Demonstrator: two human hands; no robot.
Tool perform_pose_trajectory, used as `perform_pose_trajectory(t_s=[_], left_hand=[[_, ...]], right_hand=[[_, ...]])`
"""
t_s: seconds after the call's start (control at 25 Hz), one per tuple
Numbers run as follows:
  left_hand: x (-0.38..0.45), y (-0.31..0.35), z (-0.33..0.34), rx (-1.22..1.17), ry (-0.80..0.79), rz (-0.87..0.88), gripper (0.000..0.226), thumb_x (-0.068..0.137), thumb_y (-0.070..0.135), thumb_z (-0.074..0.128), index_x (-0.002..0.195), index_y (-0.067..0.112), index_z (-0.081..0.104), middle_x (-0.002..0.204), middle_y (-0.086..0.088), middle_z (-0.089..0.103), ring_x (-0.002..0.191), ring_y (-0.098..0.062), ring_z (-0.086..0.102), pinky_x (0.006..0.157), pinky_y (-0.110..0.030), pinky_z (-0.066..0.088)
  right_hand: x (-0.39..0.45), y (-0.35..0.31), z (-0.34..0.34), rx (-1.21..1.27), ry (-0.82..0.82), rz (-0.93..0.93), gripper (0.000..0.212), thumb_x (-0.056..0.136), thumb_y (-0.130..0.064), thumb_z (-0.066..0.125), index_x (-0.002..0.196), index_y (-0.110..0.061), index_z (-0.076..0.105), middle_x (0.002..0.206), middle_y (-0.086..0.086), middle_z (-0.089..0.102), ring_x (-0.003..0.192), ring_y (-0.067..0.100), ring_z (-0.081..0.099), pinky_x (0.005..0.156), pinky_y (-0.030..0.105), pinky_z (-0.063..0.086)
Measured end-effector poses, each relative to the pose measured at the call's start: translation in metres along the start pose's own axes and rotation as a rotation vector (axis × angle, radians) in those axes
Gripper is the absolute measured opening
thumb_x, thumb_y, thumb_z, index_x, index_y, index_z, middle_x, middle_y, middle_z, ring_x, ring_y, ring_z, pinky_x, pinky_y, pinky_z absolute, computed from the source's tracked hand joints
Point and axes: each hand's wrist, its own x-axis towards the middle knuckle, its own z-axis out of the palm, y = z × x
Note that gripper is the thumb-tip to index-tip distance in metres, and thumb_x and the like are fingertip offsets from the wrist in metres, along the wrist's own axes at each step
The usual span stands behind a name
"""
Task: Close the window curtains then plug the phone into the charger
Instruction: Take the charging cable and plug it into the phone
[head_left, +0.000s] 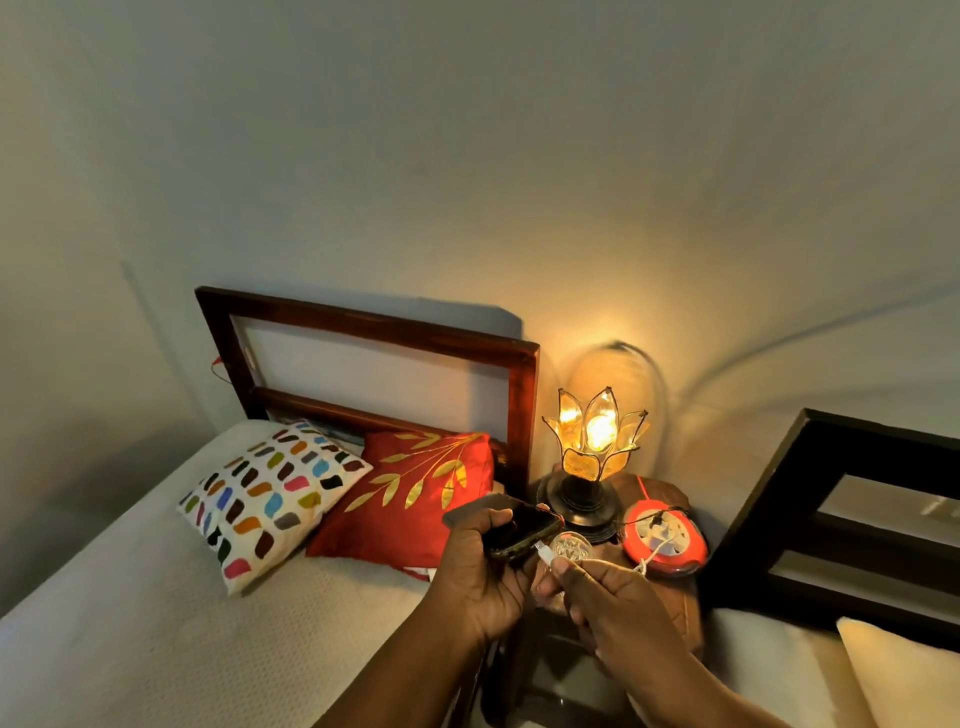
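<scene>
Dim bedroom, lit flower-shaped amber glass lamp (595, 434) on dark wooden nightstand (670, 592); left hand (480, 574) grips black phone (522, 532), right hand (618, 597) pinches white charger plug (544, 552).

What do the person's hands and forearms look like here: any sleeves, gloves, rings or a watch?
Both forearms are bare up to the frame's lower edge: no sleeve in view. The left hand and right hand wear no gloves, and no ring, watch or bracelet shows. The dim, warm light leaves finer marks too dark to tell.

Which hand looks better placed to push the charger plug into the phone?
The right hand: it already pinches the white cable plug just at the phone edge, while the left hand grips the phone.
</scene>
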Motion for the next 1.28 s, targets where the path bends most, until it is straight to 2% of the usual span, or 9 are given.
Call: perform_pose_trajectory(t_s=[0.16, 0.32, 0.44, 0.56, 0.76, 0.92, 1.08, 1.2, 1.28], left_hand=[[-0.007, -0.003, 0.008, 0.017, -0.029, 0.016, 0.055, 0.084, 0.012, 0.05, 0.134, -0.008, 0.043, 0.121, -0.027, 0.054, 0.081, -0.033, 0.057, 0.043, -0.029, 0.053], [-0.006, -0.011, 0.013, 0.045, -0.032, 0.057, 0.049, 0.075, 0.008, 0.056, 0.121, -0.008, 0.051, 0.107, -0.027, 0.064, 0.091, -0.037, 0.063, 0.067, -0.036, 0.058], [0.002, -0.022, 0.019, 0.114, 0.009, 0.149, 0.046, 0.083, 0.007, 0.053, 0.126, -0.006, 0.049, 0.121, -0.028, 0.06, 0.106, -0.041, 0.059, 0.09, -0.043, 0.048], [0.009, -0.033, 0.029, 0.192, 0.025, 0.229, 0.042, 0.084, 0.008, 0.053, 0.125, -0.005, 0.051, 0.114, -0.025, 0.062, 0.093, -0.035, 0.062, 0.077, -0.038, 0.048], [0.02, -0.042, 0.038, 0.286, -0.021, 0.286, 0.04, 0.085, 0.01, 0.055, 0.124, 0.0, 0.051, 0.114, -0.023, 0.063, 0.095, -0.033, 0.065, 0.073, -0.037, 0.054], [0.024, -0.048, 0.043, 0.267, -0.065, 0.267, 0.029, 0.085, 0.01, 0.056, 0.113, 0.004, 0.056, 0.1, -0.017, 0.067, 0.084, -0.03, 0.067, 0.059, -0.03, 0.058], [0.03, -0.048, 0.043, 0.135, -0.102, 0.195, 0.046, 0.074, 0.01, 0.058, 0.12, 0.0, 0.056, 0.105, -0.018, 0.067, 0.087, -0.03, 0.065, 0.071, -0.031, 0.051], [0.04, -0.042, 0.034, -0.015, -0.053, 0.127, 0.057, 0.074, 0.008, 0.055, 0.13, 0.0, 0.049, 0.127, -0.018, 0.059, 0.108, -0.031, 0.059, 0.1, -0.033, 0.042], [0.045, -0.036, 0.023, -0.054, -0.02, 0.119, 0.062, 0.072, 0.008, 0.056, 0.133, 0.0, 0.047, 0.131, -0.017, 0.057, 0.115, -0.03, 0.056, 0.106, -0.035, 0.04]], right_hand=[[-0.011, -0.01, -0.003, -0.065, 0.014, -0.032, 0.033, 0.091, -0.04, 0.055, 0.069, -0.024, 0.074, 0.042, -0.008, 0.044, 0.035, 0.003, 0.033, 0.039, 0.017, 0.025], [-0.019, -0.016, -0.012, -0.106, 0.03, -0.015, 0.038, 0.091, -0.041, 0.054, 0.065, -0.019, 0.072, 0.038, -0.01, 0.045, 0.032, 0.001, 0.036, 0.043, 0.018, 0.026], [-0.024, -0.02, -0.025, -0.082, 0.024, -0.006, 0.041, 0.093, -0.035, 0.055, 0.06, -0.016, 0.068, 0.038, -0.009, 0.044, 0.03, 0.002, 0.033, 0.038, 0.014, 0.025], [-0.03, -0.025, -0.037, -0.081, 0.026, -0.017, 0.04, 0.094, -0.029, 0.055, 0.058, -0.014, 0.066, 0.037, -0.009, 0.045, 0.03, 0.001, 0.037, 0.036, 0.01, 0.026], [-0.038, -0.036, -0.052, 0.1, -0.019, 0.041, 0.036, 0.095, -0.01, 0.05, 0.061, -0.002, 0.058, 0.033, -0.006, 0.049, 0.026, 0.0, 0.043, 0.032, 0.007, 0.033], [-0.031, -0.025, -0.061, 0.085, -0.035, 0.002, 0.044, 0.094, -0.03, 0.054, 0.055, -0.016, 0.069, 0.04, -0.008, 0.055, 0.031, 0.001, 0.045, 0.035, 0.011, 0.035], [-0.017, 0.012, -0.069, -0.183, -0.197, -0.128, 0.052, 0.08, -0.07, 0.05, 0.069, -0.025, 0.071, 0.062, 0.001, 0.066, 0.051, 0.014, 0.056, 0.055, 0.023, 0.047], [-0.006, 0.057, -0.093, -0.635, -0.259, -0.203, 0.059, 0.075, -0.076, 0.053, 0.069, -0.018, 0.063, 0.059, -0.001, 0.061, 0.055, 0.01, 0.057, 0.055, 0.021, 0.043], [-0.003, 0.091, -0.12, -0.914, -0.28, -0.179, 0.054, 0.08, -0.07, 0.05, 0.067, -0.018, 0.057, 0.057, -0.007, 0.054, 0.058, 0.011, 0.056, 0.052, 0.02, 0.036]])
